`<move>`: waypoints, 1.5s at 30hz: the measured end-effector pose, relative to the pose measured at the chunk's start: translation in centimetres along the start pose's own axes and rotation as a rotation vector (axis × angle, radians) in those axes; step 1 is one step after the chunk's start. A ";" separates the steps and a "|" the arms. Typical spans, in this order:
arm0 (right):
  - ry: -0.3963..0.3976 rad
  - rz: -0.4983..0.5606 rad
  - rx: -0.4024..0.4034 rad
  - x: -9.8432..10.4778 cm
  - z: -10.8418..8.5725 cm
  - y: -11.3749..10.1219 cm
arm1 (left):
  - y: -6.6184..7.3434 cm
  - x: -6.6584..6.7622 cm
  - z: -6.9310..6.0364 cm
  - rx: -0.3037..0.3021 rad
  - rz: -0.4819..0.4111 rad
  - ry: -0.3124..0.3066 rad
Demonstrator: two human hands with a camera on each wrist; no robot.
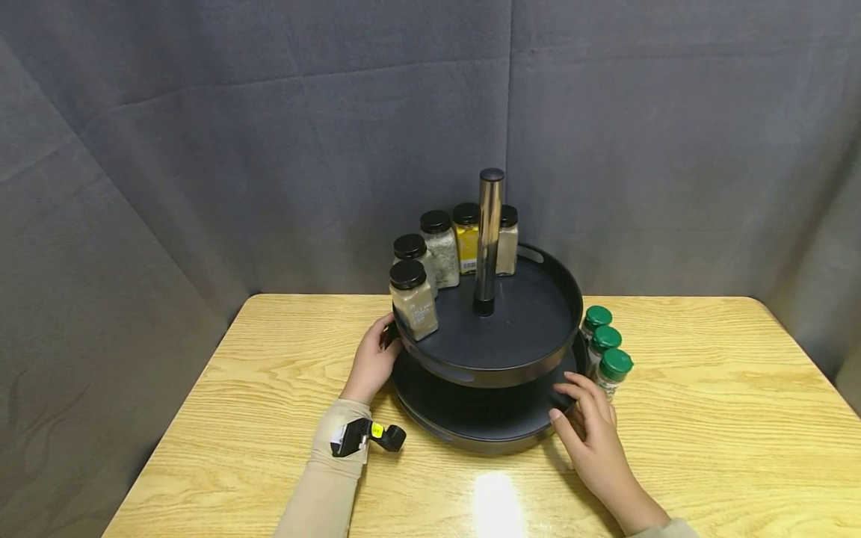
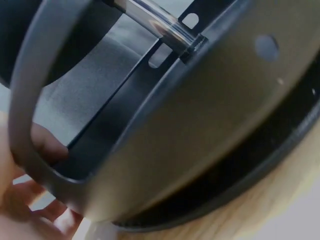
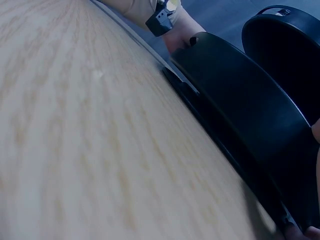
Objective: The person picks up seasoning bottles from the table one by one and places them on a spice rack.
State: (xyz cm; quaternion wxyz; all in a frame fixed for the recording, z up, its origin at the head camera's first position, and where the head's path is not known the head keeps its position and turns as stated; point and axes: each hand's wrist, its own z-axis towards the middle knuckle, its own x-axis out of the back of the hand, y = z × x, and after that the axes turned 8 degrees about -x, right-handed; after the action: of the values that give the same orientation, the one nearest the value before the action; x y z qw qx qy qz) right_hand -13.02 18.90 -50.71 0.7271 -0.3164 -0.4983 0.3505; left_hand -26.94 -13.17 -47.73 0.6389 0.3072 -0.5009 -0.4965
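A black two-tier turntable organizer (image 1: pixel 525 321) stands on the table, its round upper tray (image 1: pixel 498 351) carried on a shiny centre post (image 1: pixel 489 239). My left hand (image 1: pixel 371 362) grips the lower tray (image 2: pixel 200 135) at its left handle cutout. The left wrist view shows the thumb through the opening and the other fingers outside the wall. At the lower tray's front right rim, my right hand (image 1: pixel 592 433) rests with thumb and fingers spread and loosely bent. Fingertips (image 3: pixel 312 232) show beside the tray's bottom edge in the right wrist view; most of that hand is hidden there.
Several square black-lidded jars, including a front tan jar (image 1: pixel 413 306) and a yellow-label one (image 1: pixel 467 243), line the upper tray's left and back. Three green-capped bottles (image 1: pixel 615 366) stand right of the lower tray. A grey curtain (image 1: pixel 269 149) hangs behind the wooden table (image 1: pixel 269 388).
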 end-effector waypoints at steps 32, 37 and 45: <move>0.004 0.032 0.020 0.0 0.1 0.1 | 2.3 0.0 -1.3 -0.068 -0.158 0.093; 0.000 0.042 0.016 0.0 0.2 0.0 | 2.1 0.1 -1.4 -0.067 -0.158 0.094; 0.027 0.078 0.037 0.3 0.0 -0.2 | 2.1 0.0 -1.5 -0.058 -0.165 0.087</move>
State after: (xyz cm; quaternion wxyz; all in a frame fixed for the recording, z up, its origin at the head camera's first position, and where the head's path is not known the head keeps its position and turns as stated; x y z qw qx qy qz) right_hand -12.96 19.03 -50.40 0.7252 -0.3270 -0.4692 0.3836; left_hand -24.85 -12.66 -46.31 0.6255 0.3498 -0.4311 -0.5482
